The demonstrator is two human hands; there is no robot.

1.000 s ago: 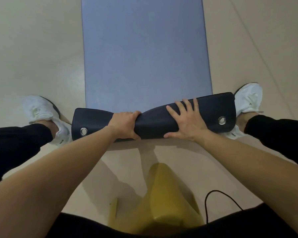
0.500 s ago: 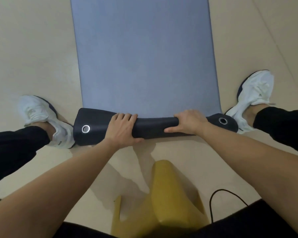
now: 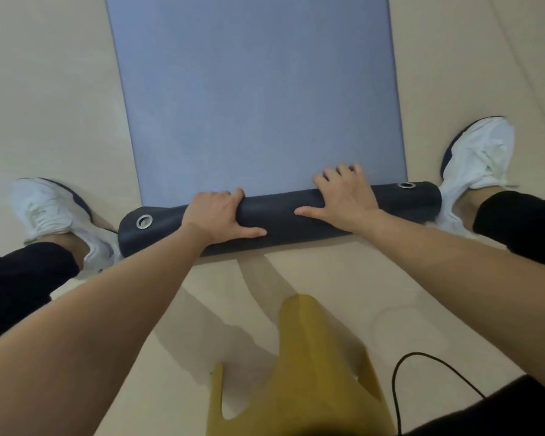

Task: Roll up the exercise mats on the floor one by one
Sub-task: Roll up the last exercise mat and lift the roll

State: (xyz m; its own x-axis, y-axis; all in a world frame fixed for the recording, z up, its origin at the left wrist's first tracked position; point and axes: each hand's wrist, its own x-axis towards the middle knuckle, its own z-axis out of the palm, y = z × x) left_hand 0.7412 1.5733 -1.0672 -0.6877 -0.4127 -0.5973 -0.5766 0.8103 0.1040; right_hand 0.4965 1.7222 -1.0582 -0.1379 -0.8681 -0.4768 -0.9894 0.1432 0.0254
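Observation:
A grey-blue exercise mat (image 3: 255, 89) lies flat on the beige floor and stretches away from me. Its near end is curled into a dark roll (image 3: 280, 215) with a metal eyelet near each end. My left hand (image 3: 221, 215) is wrapped over the left half of the roll, fingers over the top, thumb along the front. My right hand (image 3: 343, 196) presses on the right half, fingers spread over the top onto the flat mat, thumb pointing left.
My two white shoes stand on either side of the roll, the left shoe (image 3: 60, 218) and the right shoe (image 3: 475, 162) touching its ends. A yellow garment (image 3: 302, 372) hangs below me, with a black cable (image 3: 422, 366) to its right.
The roll has turned forward over the flat mat and grown tighter. Both hands have shifted over its top, and the right hand has opened its fingers.

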